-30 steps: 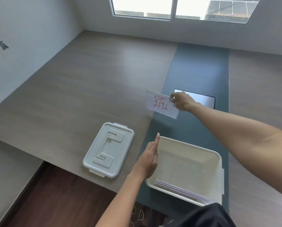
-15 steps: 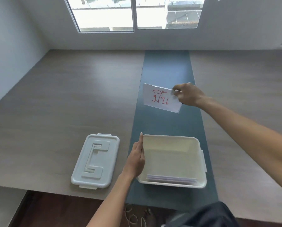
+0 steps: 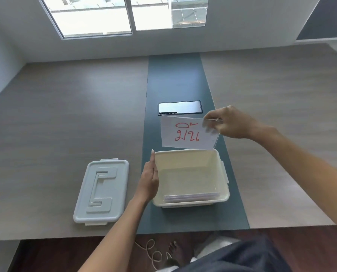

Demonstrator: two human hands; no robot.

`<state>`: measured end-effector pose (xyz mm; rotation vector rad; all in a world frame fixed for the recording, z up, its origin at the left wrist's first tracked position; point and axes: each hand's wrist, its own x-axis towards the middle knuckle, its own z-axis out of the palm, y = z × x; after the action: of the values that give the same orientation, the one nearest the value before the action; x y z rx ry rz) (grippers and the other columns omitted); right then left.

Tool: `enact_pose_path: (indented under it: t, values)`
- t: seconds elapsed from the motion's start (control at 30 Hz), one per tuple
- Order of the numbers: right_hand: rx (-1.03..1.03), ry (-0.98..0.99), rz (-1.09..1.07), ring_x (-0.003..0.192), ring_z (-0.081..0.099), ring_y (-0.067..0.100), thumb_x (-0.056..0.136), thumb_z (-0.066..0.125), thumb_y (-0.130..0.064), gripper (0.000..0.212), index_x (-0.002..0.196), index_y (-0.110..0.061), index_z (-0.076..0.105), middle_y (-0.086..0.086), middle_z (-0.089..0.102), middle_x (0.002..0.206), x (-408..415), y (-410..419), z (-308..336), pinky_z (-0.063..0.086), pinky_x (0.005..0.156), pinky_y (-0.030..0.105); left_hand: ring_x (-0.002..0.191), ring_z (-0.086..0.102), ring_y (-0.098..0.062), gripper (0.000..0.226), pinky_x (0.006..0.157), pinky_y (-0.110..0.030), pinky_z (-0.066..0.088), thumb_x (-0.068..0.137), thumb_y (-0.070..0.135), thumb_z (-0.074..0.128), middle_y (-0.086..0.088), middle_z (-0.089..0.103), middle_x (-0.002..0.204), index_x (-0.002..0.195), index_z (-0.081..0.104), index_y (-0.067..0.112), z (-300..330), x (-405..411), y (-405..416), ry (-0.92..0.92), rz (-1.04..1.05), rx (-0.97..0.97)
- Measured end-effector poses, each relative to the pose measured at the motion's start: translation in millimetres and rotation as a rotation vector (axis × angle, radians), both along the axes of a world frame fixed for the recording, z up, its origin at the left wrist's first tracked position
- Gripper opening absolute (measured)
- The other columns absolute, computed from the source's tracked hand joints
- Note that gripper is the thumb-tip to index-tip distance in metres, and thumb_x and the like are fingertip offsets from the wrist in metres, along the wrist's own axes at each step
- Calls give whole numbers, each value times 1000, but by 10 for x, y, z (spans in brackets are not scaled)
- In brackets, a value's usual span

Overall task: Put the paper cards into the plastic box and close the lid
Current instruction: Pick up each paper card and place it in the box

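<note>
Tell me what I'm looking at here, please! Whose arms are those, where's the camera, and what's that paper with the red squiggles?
The camera sits on a person's head, looking down, so you see their own two arms. The right hand pinches a white paper card with red writing, holding it over the far edge of a cream plastic box. More cards already lie inside it. The left hand rests flat against the box's side and holds nothing. The box's lid lies on the table to the left. Beyond the card sits a dark panel on the table's blue strip.
</note>
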<state>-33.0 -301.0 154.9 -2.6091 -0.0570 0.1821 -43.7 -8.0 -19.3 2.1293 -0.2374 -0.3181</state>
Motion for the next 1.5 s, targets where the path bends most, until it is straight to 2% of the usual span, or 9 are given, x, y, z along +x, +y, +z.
enact_pose_path:
  t: [0.3, 0.47, 0.57, 0.67, 0.8, 1.1, 1.23, 1.4, 1.5]
  values:
    - [13, 143, 105, 89, 73, 13, 96, 60, -17, 20, 108, -23, 74, -7, 77, 101, -436, 138, -334, 59, 83, 35, 114, 41, -1, 53, 102, -23, 27, 107, 30, 22, 9, 40, 129, 156, 4, 34, 3, 9, 15, 50, -32, -15]
    - [-22, 238, 121, 91, 71, 15, 98, 57, -23, 24, 115, -28, 72, -7, 75, 109, -626, 247, -637, 58, 84, 36, 108, 32, 29, 53, 104, -21, 23, 107, 31, 22, 16, 33, 132, 157, 3, 32, 5, 2, 29, 32, -41, -28]
    - [-96, 322, 149, 106, 68, 22, 99, 52, -21, 31, 123, -32, 68, -7, 72, 119, -710, 314, -844, 52, 89, 32, 103, 35, 28, 53, 102, -19, 25, 107, 29, 22, 11, 39, 128, 157, 4, 32, 1, 4, 25, 35, -26, -40]
    - [-104, 436, 172, 121, 62, 17, 100, 44, -8, 44, 135, -28, 61, -7, 65, 133, -765, 385, -960, 45, 93, 21, 99, 39, 26, 53, 90, -1, 24, 107, 25, 23, 7, 42, 123, 156, 4, 33, -52, 29, 39, 22, -19, -15]
    - [-71, 530, 180, 128, 56, 13, 101, 38, -6, 46, 137, -26, 59, -6, 60, 141, -788, 408, -1025, 42, 106, 24, 98, 37, 30, 54, 83, 9, 21, 107, 22, 24, 6, 42, 121, 157, 5, 31, -102, 49, 42, 8, -14, 12]
    - [-78, 647, 247, 114, 61, 17, 94, 34, -5, 47, 118, -28, 69, -4, 69, 121, -770, 379, -1051, 49, 98, 32, 99, 35, 32, 53, 85, 8, 22, 107, 20, 24, 31, 37, 108, 157, 7, 30, -116, 47, 34, 6, -4, 6]
    - [13, 575, 189, 107, 65, 12, 94, 35, -2, 46, 118, -23, 69, -5, 71, 112, -696, 413, -1001, 51, 98, 30, 101, 38, 28, 53, 86, 3, 27, 107, 24, 24, 17, 42, 115, 157, 8, 31, -141, 51, 38, 8, 0, 6]
    - [255, 148, 55, 79, 72, 11, 98, 48, -7, 28, 101, -20, 73, -7, 74, 89, -398, 476, -1051, 58, 79, 31, 102, 45, 12, 53, 94, -12, 29, 106, 23, 28, 5, 49, 119, 156, 15, 32, -108, 53, 12, 1, 20, 14]
    - [273, -43, 19, 84, 71, 16, 96, 52, -1, 28, 101, -14, 75, 0, 75, 93, -174, 508, -1084, 58, 82, 36, 116, 48, -6, 51, 99, -21, 30, 105, 23, 31, 4, 49, 125, 155, 22, 30, -68, 92, 29, -25, 24, 51]
